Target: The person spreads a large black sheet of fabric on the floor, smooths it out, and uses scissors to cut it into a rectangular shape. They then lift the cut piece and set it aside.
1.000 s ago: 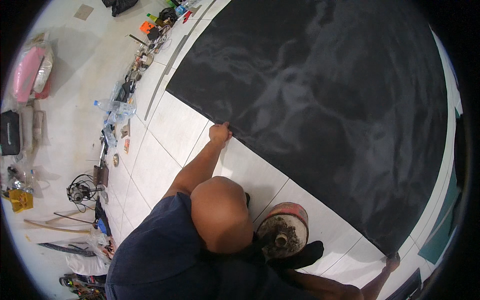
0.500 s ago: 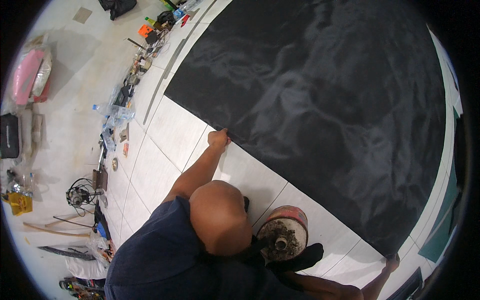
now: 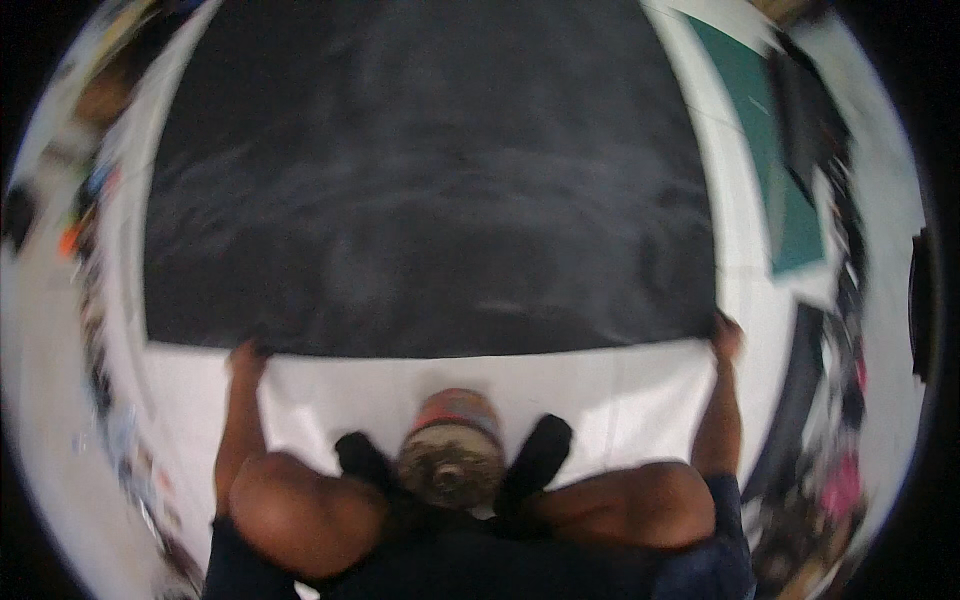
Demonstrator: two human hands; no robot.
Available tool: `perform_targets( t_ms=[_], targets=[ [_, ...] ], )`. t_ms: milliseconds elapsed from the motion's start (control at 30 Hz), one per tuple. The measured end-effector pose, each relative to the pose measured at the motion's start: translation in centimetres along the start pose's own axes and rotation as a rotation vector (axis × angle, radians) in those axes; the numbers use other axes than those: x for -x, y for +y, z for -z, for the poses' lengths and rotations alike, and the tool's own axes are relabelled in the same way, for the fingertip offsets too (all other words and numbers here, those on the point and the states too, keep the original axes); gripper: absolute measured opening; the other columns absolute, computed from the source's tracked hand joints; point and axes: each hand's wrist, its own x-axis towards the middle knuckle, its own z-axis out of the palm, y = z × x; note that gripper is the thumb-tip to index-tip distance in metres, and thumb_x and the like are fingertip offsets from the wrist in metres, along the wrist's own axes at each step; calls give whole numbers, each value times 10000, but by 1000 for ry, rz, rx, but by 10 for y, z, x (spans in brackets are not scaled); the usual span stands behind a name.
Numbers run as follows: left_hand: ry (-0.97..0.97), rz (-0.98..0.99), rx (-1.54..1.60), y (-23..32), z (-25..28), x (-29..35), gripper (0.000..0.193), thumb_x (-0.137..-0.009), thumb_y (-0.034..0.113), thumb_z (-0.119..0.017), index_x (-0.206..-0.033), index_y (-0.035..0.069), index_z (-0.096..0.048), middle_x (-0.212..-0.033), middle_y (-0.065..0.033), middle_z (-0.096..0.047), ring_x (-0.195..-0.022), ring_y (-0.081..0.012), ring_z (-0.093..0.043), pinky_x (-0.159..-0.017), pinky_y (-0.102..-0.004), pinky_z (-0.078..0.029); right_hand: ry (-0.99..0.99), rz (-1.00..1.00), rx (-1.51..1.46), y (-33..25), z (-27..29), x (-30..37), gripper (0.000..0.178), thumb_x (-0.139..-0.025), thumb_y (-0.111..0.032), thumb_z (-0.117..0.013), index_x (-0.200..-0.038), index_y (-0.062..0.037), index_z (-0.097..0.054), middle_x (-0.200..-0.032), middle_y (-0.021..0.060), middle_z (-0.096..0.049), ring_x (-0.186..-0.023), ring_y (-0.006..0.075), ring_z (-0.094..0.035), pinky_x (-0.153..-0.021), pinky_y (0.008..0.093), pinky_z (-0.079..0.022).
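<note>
Left hand (image 3: 248, 360): black sheet's (image 3: 430, 250) near edge pinched, just in from its left corner.
Black sheet: spread over white tiles (image 3: 330, 390), stretching forward from both hands; far end cut off.
Drum (image 3: 452, 450): stood just behind the sheet's near edge.
Right hand (image 3: 728, 340): sheet's right corner pinched; nearer its corner than the left.
Green panel (image 3: 765, 165): laid beyond the sheet's right edge, tiles between.

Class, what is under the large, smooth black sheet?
White tiled floor shows along the near, left and right edges of the black sheet, so it probably continues underneath. The sheet, held by the left hand and right hand, hides anything else there.
</note>
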Motion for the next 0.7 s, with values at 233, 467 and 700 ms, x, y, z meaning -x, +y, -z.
perform_targets(
  t_ms=[233, 467, 700],
  targets=[
    [-50, 161, 863, -68, 3, 2, 399, -855, 215, -632, -1206, 32, -585, -1139, -161, -623, -955, -307, -606, -815, -387, -476, 98, -472, -369, -81, 17, 14, 334, -834, -374, -679, -1023, -105, -734, -969, 120, -720, -931, 270, -688, -841, 363, -517],
    [-136, 599, 1434, -58, -15, -13, 184, -919, 342, -551, -1002, 189, -611, -921, 75, -592, -668, -73, -497, -513, -205, -408, 118, -483, -364, -95, 42, 40, 298, -867, -301, -659, -1031, -59, -721, -965, 135, -718, -899, 257, -692, -812, 343, -522],
    [42, 839, 1390, -43, -22, -21, 260, -831, 409, -676, -978, 204, -613, -858, 69, -580, -548, -97, -434, -440, -240, -341, 100, -509, -321, -90, 48, 44, 277, -907, -259, -632, -1055, -38, -708, -959, 141, -719, -880, 238, -695, -795, 336, -525]
  ],
)
